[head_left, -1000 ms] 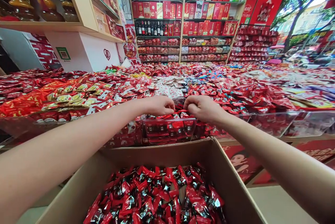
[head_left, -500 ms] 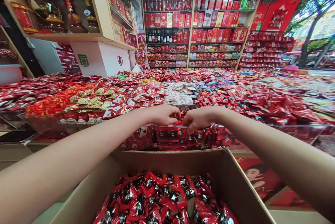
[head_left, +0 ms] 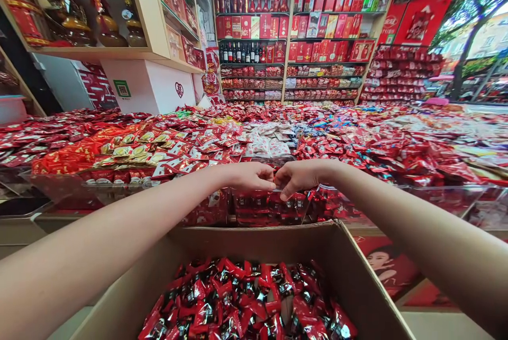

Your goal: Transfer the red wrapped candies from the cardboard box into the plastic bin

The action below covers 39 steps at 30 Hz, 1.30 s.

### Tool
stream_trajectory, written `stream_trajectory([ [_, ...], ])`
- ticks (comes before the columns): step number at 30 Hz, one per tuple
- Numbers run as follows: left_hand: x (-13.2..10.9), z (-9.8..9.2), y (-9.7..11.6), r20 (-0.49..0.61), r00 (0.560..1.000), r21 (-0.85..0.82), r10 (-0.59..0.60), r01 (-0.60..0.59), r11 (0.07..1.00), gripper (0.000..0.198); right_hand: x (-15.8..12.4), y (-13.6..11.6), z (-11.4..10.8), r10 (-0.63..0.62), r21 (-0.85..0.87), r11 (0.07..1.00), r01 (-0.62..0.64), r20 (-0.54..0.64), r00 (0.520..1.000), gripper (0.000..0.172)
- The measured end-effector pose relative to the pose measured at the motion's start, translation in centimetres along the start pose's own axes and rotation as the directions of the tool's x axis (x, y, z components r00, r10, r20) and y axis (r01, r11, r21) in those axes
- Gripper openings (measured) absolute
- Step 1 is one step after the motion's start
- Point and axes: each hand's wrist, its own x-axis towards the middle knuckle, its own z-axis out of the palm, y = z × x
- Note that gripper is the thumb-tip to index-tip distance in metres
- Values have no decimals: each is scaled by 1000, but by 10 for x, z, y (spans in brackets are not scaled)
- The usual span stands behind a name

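Observation:
My left hand (head_left: 256,176) and my right hand (head_left: 298,175) meet over the front of a clear plastic bin (head_left: 273,207). Their fingers are curled down and inward, thumbs toward each other, and whatever they pinch is hidden. Behind the bin's front wall show red-and-black wrapped candies (head_left: 257,202). Below my forearms stands an open cardboard box (head_left: 357,276), with many loose wrapped candies (head_left: 238,297) of the same red and black spread over its bottom.
Bins of red packets (head_left: 349,144) lie to the right, white packets (head_left: 268,141) behind, gold-and-red packets (head_left: 138,144) to the left. A display cabinet (head_left: 91,54) overhangs the left side. Shelves (head_left: 289,43) with bottles and gift boxes line the back wall.
My hands have drawn closer together over the bin, the right one shifting slightly left. Fewer candies show near its rim. The camera view has shifted a little.

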Motion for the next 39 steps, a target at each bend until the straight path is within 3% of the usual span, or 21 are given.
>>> stream_trajectory([
  [6, 2, -3, 3, 33, 999, -9, 34, -34, 999, 29, -3, 8, 5, -31, 127, 991, 45, -109, 994, 23],
  [12, 8, 0, 0, 74, 996, 7, 50, -50, 999, 28, -4, 16, 6, -29, 325, 944, 56, -86, 996, 33],
  [19, 11, 2, 7, 141, 990, 42, 4, -10, 999, 38, -6, 16, 5, 61, 335, 942, -12, -138, 988, 34],
  [23, 14, 3, 13, 160, 986, 57, -44, 36, 998, 38, -9, 17, 7, 119, 254, 965, -59, -228, 966, 38],
  [26, 19, -1, 13, 185, 982, 53, -47, 38, 998, 33, -11, 15, 4, 155, 99, 986, -132, -281, 947, 31],
  [31, 26, -9, 11, 233, 972, 57, -16, 3, 998, 26, -10, 3, -3, 262, -184, 938, -293, -177, 949, 27],
  [39, 29, -3, 7, 204, 975, 67, -85, 72, 995, 31, 1, -5, -5, 226, -268, 934, -237, -72, 972, 29],
])
